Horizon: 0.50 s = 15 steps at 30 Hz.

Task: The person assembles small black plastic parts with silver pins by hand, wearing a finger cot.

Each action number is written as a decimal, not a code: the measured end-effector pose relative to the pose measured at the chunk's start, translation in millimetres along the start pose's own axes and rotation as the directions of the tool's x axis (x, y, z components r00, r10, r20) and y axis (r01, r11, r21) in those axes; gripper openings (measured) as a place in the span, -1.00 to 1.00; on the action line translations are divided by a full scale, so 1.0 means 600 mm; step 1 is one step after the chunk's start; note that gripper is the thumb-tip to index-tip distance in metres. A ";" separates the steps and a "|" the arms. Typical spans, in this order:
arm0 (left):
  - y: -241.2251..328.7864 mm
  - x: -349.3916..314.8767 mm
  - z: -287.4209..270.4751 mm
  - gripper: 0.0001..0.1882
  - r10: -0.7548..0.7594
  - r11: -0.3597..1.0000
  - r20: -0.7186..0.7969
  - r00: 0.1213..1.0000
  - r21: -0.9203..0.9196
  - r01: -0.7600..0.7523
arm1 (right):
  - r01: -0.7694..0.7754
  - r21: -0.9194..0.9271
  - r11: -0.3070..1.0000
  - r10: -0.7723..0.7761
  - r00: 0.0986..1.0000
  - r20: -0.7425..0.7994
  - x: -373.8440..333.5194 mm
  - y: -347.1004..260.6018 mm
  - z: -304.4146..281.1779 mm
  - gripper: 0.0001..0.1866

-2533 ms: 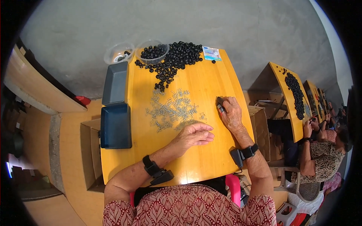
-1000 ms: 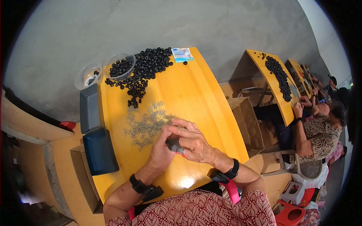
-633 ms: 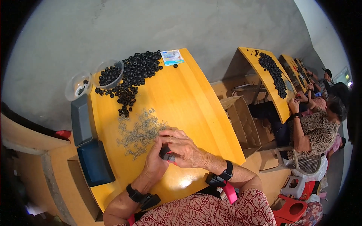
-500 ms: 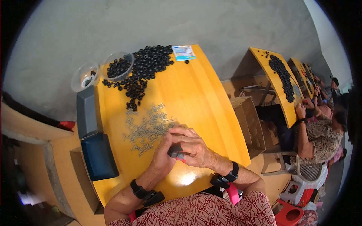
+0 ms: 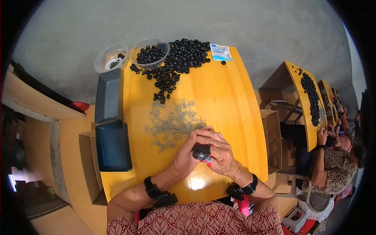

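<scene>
Black rubber ring (image 5: 201, 149) sits pinched between both hands at the near centre of the yellow table (image 5: 231, 105), just on the near side of the scatter of small metal parts (image 5: 174, 125). Left hand (image 5: 184, 154) is closed around its left side, right hand (image 5: 219, 152) is closed over the top and right, fingertips meeting on the piece; something red and silver (image 5: 205, 158) peeks out under the ring, too small to tell what it is. Step in hand, as I read it: fitting one small metal part into the ring, hands doing fine alignment just above the table. Whether the part is already seated is hidden by the fingers. Next move likely calls for a firm press with the thumbs while the ring is kept square, then somewhere to put the finished piece; the dark blue tray (image 5: 112, 145) on the left edge is the nearest container, with a second grey tray (image 5: 107, 96) beyond it. Stock is at the far end: a pile of black rings (image 5: 176, 62) spilling from a clear bowl (image 5: 150, 53), a second clear bowl (image 5: 111, 58) to its left, a small printed card (image 5: 221, 52) at far right. Another person (image 5: 333, 168) works at the next table (image 5: 303, 102) to the right.
</scene>
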<state>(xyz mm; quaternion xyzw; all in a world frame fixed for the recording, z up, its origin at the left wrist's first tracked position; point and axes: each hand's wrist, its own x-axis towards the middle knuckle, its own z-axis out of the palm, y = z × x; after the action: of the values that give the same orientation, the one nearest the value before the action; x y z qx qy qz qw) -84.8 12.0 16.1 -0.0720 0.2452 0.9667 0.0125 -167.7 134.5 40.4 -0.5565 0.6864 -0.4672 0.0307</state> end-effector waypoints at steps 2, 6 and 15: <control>0.001 -0.001 0.000 -0.39 -0.035 0.998 0.021 0.999 -0.049 0.036 | 0.010 -0.100 0.995 -0.009 1.000 0.007 0.001 -0.001 -0.004 -0.78; -0.010 0.002 -0.002 -0.32 -0.086 0.996 -0.023 0.996 0.004 0.087 | 0.045 -0.105 0.993 -0.042 0.999 0.028 0.003 -0.006 -0.038 -0.84; 0.004 -0.005 -0.009 -0.33 -0.198 0.971 0.030 0.980 0.140 0.192 | -0.012 -0.349 0.937 0.047 0.995 0.092 0.061 -0.008 -0.147 -0.89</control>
<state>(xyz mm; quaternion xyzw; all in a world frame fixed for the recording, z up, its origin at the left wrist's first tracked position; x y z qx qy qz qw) -81.1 7.5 13.1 -0.0736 0.3023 0.9430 0.1178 -227.5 159.3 110.6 -0.5652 0.7641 -0.3097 -0.0272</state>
